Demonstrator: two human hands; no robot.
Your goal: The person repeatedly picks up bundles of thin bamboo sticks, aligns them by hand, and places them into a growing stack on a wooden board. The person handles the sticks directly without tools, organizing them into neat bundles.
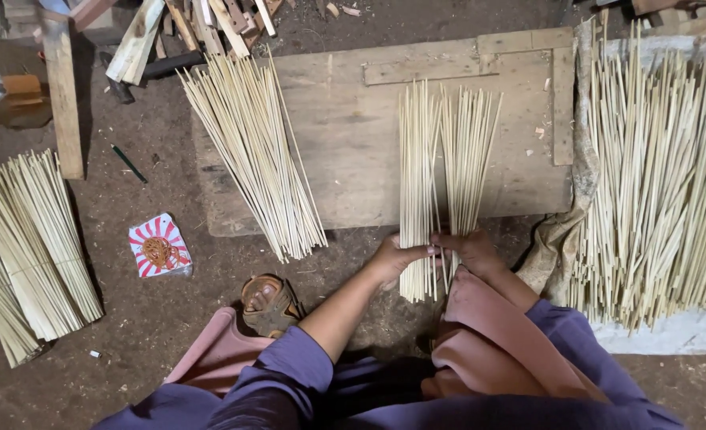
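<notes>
Sorting thin bamboo sticks on a wooden board [353,143].
The left hand [397,259] and right hand [468,248] are closing around the near ends of a fanned stick bundle [432,159] lying on the board's near-right part; evidently the sticks are being evened up, which likely calls for a firm, level squeeze. Loose piles are lying left [253,151] and right [663,183] of the board. The fingertips and the bundle's near ends are partly hiding each other.

One small square packet [159,245] — red-and-white rays, orange coil on top — on the dirt floor [170,310], left.
</notes>
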